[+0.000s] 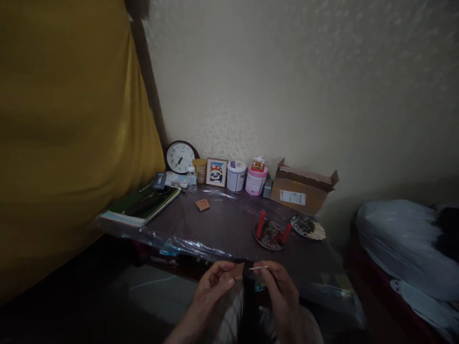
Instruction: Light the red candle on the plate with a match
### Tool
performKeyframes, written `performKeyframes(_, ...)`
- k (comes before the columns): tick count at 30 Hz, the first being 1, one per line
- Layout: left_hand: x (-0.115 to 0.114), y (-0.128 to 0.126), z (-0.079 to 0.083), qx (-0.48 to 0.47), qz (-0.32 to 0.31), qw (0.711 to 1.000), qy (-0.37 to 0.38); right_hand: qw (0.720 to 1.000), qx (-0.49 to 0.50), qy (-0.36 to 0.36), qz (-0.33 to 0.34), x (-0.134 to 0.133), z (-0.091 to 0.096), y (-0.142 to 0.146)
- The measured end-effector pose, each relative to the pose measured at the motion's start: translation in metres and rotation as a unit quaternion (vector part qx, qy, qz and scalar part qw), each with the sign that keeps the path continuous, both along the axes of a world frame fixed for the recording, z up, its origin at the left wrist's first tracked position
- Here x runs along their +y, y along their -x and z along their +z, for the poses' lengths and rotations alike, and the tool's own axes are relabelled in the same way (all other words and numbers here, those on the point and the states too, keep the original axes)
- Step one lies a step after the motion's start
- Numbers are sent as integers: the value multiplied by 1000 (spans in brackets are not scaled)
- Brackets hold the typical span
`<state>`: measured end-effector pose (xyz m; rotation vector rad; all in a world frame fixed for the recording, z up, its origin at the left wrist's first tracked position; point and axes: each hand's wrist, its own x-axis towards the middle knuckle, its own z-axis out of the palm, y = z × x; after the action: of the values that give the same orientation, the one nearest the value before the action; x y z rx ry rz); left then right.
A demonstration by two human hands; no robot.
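Note:
My left hand (214, 283) pinches a small brown matchbox (237, 271) near the front edge of the dark table (229, 222). My right hand (278, 283) pinches a thin pale matchstick (258, 268) whose end points at the box. Both hands are closed and sit close together, just below the table edge. Beyond them a round plate (269, 235) carries two red candles (260, 223) and burnt bits. A second plate (307, 227) to its right is piled with used matchsticks.
A brown card piece (202, 204) lies mid-table. Books (141, 206) are stacked at the left edge. Along the wall stand a clock (180, 156), a framed picture (216, 172), tins (236, 175) and an open cardboard box (303, 188). A yellow curtain (68, 134) hangs left; bedding (405, 246) lies right.

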<state>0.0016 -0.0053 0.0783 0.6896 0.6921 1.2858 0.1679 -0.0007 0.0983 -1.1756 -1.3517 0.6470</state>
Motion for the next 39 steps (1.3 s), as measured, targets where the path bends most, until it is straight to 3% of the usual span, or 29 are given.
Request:
performKeyframes(4,2,0,-4,1,-2,1000,-15,999,-42,19,-6,0,-6,5)
performKeyframes(14,4,2,-7,47,14,999,-15,992,-115,-45,38,-2,-17,8)
performKeyframes(27,3,2,0,53,7,999,9,985,-143,-90,41,-1,-20,8)
performKeyframes(39,4,1,-3,42,18,999,-1,981,-155,-110,31,0,-23,7)
